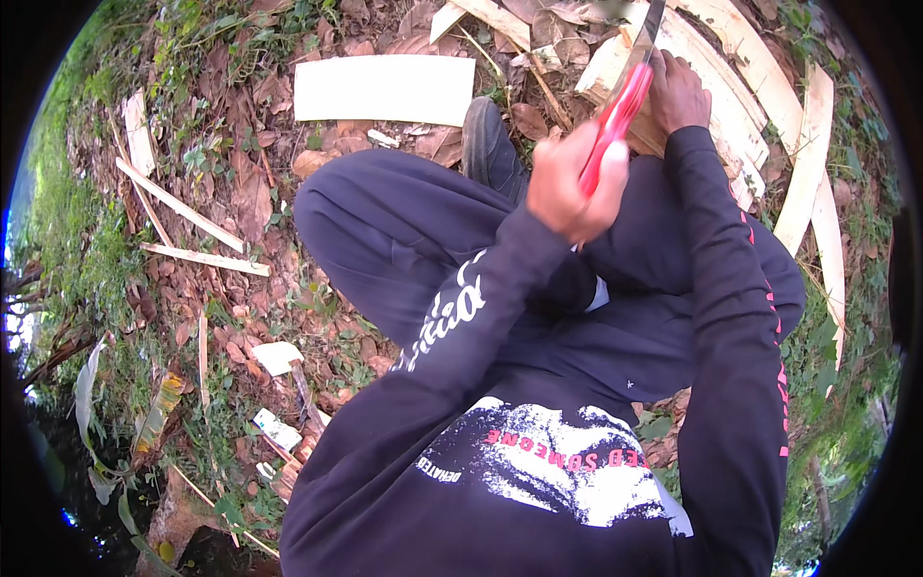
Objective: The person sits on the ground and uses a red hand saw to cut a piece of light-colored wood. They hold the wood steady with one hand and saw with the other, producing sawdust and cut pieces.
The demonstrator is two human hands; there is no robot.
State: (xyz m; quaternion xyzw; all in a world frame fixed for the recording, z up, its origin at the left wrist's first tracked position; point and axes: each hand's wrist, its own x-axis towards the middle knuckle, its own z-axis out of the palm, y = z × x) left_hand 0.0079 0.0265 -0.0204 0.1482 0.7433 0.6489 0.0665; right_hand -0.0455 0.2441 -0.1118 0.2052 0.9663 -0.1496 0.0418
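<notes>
My left hand [577, 183] is closed round the red handle of a large knife [615, 125], raised over my bent legs. Its metal blade points away from me and runs out of the picture at the top. Just beyond the handle, my right hand [679, 93] is on a pale split piece of wood [726, 125], its fingers bent against it. The knife partly covers those fingertips. More split wood lies stacked under and beside that hand.
I sit cross-legged, a dark shoe [490, 144] showing. Ahead on the leaf litter lies a flat pale board [385, 89]. Long thin strips [810, 154] curve along the right, and narrow sticks [183, 204] are scattered on the left. Green plants [72, 183] border the ground.
</notes>
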